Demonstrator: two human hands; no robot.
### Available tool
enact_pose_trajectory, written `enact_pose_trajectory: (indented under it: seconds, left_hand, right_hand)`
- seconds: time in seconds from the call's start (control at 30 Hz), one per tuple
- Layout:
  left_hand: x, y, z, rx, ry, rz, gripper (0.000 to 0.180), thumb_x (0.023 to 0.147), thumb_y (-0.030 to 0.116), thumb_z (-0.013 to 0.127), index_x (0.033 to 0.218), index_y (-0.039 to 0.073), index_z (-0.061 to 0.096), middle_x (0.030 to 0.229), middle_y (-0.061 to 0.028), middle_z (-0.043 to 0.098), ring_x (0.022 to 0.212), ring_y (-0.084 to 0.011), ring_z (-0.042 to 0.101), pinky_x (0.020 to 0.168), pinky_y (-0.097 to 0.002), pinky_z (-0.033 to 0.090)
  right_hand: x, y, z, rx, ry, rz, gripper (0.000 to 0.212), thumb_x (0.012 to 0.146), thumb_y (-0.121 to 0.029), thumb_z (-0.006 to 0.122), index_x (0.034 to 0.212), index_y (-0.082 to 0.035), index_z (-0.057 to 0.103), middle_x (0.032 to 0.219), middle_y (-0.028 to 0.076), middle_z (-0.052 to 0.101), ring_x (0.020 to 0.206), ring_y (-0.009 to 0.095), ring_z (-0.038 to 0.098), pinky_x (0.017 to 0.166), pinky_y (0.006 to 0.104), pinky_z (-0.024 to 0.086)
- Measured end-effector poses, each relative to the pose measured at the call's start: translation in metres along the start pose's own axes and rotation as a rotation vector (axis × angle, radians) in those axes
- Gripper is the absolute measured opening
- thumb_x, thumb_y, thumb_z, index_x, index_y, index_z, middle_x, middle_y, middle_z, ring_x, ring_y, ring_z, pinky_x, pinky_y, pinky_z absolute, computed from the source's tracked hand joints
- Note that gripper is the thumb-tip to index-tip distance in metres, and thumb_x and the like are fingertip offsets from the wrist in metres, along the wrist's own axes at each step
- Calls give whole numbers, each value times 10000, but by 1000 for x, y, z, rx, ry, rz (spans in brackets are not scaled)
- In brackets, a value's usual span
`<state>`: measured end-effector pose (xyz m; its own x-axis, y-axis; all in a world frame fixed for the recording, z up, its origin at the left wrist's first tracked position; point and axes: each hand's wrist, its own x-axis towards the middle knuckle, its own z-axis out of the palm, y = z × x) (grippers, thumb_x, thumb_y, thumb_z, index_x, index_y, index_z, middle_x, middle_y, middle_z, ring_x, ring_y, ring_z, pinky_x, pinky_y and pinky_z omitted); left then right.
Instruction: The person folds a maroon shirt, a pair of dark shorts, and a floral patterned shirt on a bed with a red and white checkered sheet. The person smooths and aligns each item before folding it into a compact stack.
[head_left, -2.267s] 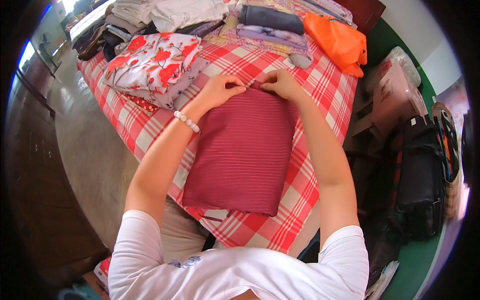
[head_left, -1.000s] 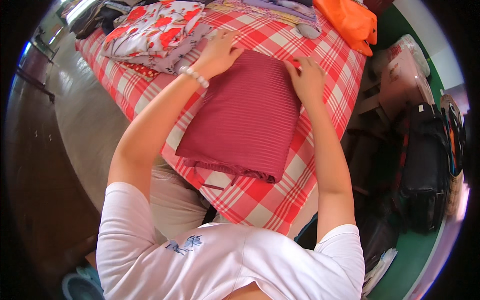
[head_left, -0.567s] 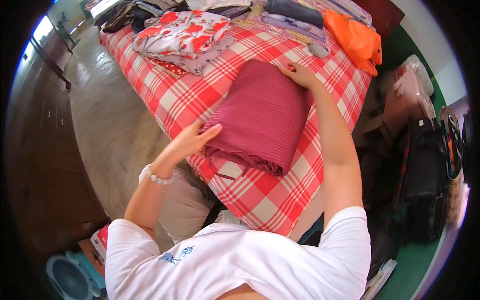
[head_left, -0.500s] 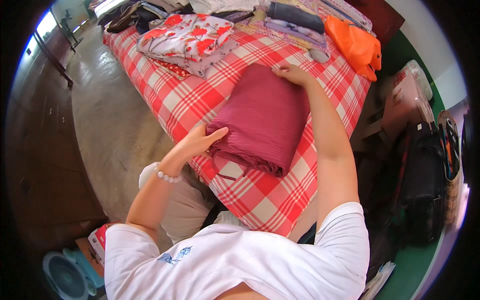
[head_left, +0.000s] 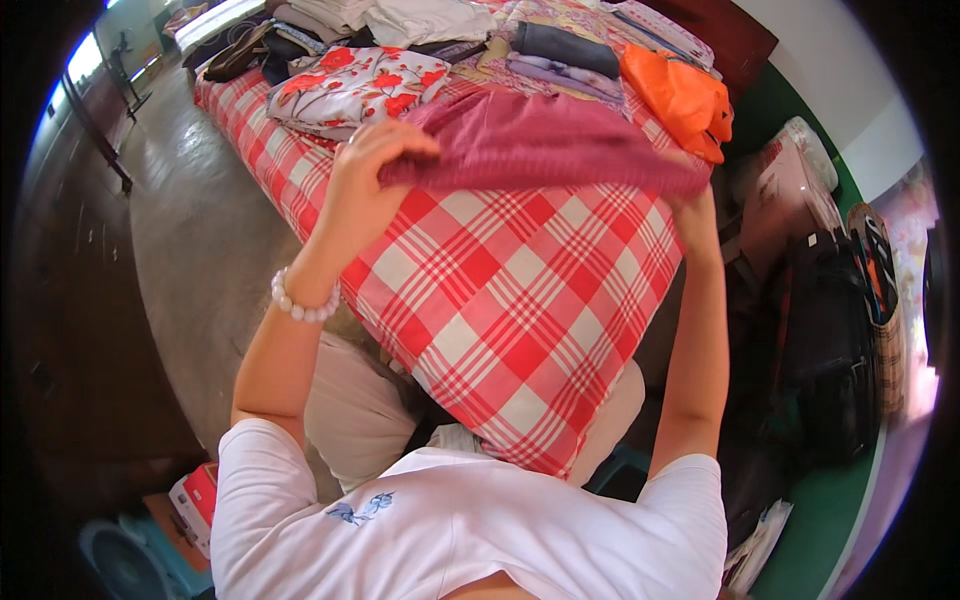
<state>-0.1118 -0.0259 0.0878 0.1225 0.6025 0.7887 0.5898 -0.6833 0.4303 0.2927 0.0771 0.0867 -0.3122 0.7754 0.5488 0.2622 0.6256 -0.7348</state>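
A folded maroon cloth [head_left: 540, 150] with fine ribbing stretches sideways between my hands, raised above the red-and-white plaid bedspread [head_left: 520, 290]. At its left end, my left hand [head_left: 378, 165] is closed on the edge, a pale bead bracelet on that wrist. My right hand [head_left: 690, 205] grips the opposite end, its fingers partly covered by the fabric. Motion blurs the cloth's right side. Just beyond its left part lies a folded white fabric with red flowers [head_left: 350, 85].
Along the bed's far side are a rolled dark grey garment [head_left: 565, 48], an orange bag [head_left: 680, 100], white clothing [head_left: 425, 20] and dark garments. A pink box [head_left: 790, 200] and a black bag [head_left: 825, 330] stand right of the bed. Bare floor [head_left: 190, 230] lies on the left.
The maroon cloth has gone from lying on the bed to being lifted, turned and spread sideways, farther away. My left hand moved forward; my right hand shifted right and nearer.
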Motion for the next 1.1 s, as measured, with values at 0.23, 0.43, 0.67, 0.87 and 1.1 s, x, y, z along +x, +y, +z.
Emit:
enact_pose_trajectory:
  seconds: [0.23, 0.43, 0.67, 0.87, 1.1]
  left_hand:
    - [-155, 27, 15, 32, -439, -104, 484, 572, -154, 476, 939, 61, 706, 1084, -79, 636, 1035, -283, 585, 840, -391, 455]
    - [-172, 31, -6, -115, -85, -519, 373, 796, -111, 450, 1077, 5, 665, 1221, -108, 605, 1136, -199, 568, 962, -299, 425]
    - [-145, -11, 39, -302, -22, -973, 283, 979, 221, 584, 1118, -19, 639, 993, -39, 669, 883, -111, 595, 804, -255, 465]
    - [-128, -17, 60, -280, -138, -811, 392, 840, 238, 744, 1104, -22, 617, 953, -118, 689, 859, -186, 648, 792, -314, 497]
    - [-128, -5, 49, 10, -205, -886, 639, 724, 355, 845, 1141, 23, 493, 905, -156, 615, 842, -246, 613, 789, -356, 491]
  right_hand:
    - [-193, 25, 59, -226, 6, 168, 281, 755, 110, 577, 990, -13, 670, 1130, 99, 629, 1097, 240, 588, 941, 307, 440]
    - [-224, -9, 47, -228, 314, 427, 220, 893, 47, 541, 1071, 15, 668, 1116, 89, 656, 1028, 171, 607, 867, 269, 471]
    - [-175, 6, 80, -69, 368, 730, 363, 939, -280, 660, 1147, 17, 655, 1027, 90, 675, 960, 151, 622, 858, 281, 473]
    - [-168, 14, 86, -142, 262, 734, 415, 911, -174, 671, 1254, 28, 555, 1046, 139, 689, 924, 178, 645, 802, 298, 499]
    - [-174, 24, 66, -251, 246, 743, 306, 919, -195, 661, 1133, 24, 641, 941, 98, 685, 833, 145, 607, 746, 275, 482]
